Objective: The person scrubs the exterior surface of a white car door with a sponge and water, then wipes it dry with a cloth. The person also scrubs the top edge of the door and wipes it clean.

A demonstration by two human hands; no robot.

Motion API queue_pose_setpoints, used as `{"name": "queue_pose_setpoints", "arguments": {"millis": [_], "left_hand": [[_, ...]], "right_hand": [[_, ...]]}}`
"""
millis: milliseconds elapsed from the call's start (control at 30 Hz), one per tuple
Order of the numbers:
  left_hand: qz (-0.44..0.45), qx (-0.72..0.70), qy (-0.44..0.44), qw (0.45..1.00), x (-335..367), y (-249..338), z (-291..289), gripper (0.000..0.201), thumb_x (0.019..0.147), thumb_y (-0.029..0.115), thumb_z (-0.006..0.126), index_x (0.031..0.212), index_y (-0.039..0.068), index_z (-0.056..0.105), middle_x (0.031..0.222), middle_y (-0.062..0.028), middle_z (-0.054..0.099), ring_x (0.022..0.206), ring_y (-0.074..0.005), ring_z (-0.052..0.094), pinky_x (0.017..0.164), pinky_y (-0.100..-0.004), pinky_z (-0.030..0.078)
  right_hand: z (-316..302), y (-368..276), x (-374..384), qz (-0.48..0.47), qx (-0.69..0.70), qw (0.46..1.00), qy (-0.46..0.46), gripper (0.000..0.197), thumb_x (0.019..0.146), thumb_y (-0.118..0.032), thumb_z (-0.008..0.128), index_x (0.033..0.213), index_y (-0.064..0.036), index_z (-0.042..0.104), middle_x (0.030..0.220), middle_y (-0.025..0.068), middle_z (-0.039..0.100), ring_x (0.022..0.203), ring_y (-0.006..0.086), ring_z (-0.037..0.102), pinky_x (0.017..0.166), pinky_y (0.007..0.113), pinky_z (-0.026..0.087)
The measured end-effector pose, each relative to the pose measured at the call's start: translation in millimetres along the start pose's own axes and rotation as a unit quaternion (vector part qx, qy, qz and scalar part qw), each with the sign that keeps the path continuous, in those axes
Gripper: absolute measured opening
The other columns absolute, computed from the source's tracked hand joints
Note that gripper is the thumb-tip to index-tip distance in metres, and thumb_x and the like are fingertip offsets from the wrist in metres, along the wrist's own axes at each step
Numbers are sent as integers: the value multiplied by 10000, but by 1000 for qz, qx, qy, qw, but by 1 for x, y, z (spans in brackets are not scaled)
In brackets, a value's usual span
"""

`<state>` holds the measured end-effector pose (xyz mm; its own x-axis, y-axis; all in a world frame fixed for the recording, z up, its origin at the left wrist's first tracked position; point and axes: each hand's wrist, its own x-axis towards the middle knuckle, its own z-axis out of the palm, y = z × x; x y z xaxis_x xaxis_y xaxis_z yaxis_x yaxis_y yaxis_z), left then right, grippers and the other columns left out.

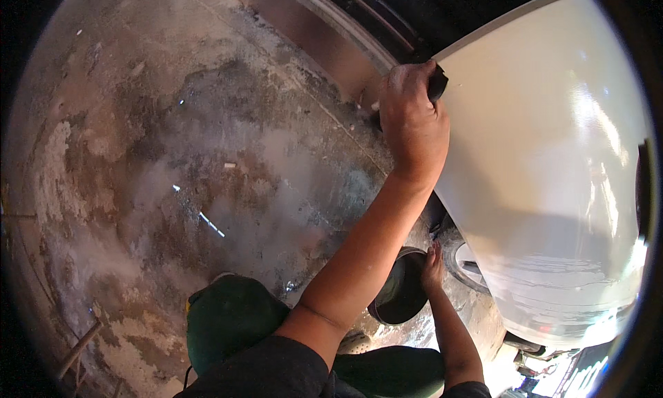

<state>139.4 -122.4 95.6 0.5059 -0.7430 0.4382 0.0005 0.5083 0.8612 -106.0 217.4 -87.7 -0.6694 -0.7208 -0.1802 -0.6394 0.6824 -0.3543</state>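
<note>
My left arm crosses up and to the right, and my left hand (414, 118) is closed round a small black block (437, 84), mostly hidden by the fingers. That hand is at the left edge of a large glossy white curved panel (539, 142), which looks like vehicle bodywork. I cannot tell whether the block touches the panel. Lower down, a dark round bucket (399, 291) stands between my right knee and the panel, its mouth facing up. My right hand (433, 270) lies against the bucket's right rim, fingers stretched out.
A dark tyre (456, 256) shows under the panel's lower left edge. The stained concrete floor (159, 142) carries a thin white strip (212, 224) and a pale stub (230, 165). My green-clad left knee (231, 322) is at bottom centre-left. A wooden stick (79, 347) is at lower left.
</note>
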Motion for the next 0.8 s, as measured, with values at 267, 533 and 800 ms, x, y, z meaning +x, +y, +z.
{"name": "queue_pose_setpoints", "arguments": {"millis": [267, 533, 800], "left_hand": [[-47, 18, 0, 999, -10, -19, -4, 181, 994, 116, 623, 1120, 10, 698, 1086, -196, 690, 1076, -404, 615, 965, -496, 470], [-114, 40, -20, 992, -33, -31, -11, 334, 985, 81, 603, 1296, -42, 608, 1252, -233, 614, 1214, -431, 551, 1075, -528, 417], [-168, 65, -98, 979, -56, -14, -8, 655, 1030, 172, 537, 1549, -119, 264, 1543, -344, 339, 1415, -531, 346, 1211, -603, 262]], "right_hand": [[-3, 0, 8, -18, -21, 1000, 10, 624, 1087, -466, 385, 1559, -59, 394, 1562, 266, 438, 1426, 461, 438, 1170, 498, 364], [-1, -4, 3, -23, -32, 999, 9, 673, 1092, -512, 343, 1542, -16, 405, 1528, 265, 487, 1424, 427, 459, 1167, 477, 365], [-2, 6, 3, -35, -15, 999, 9, 597, 1105, -420, 376, 1570, -46, 371, 1564, 259, 453, 1452, 434, 427, 1193, 492, 334]]}}
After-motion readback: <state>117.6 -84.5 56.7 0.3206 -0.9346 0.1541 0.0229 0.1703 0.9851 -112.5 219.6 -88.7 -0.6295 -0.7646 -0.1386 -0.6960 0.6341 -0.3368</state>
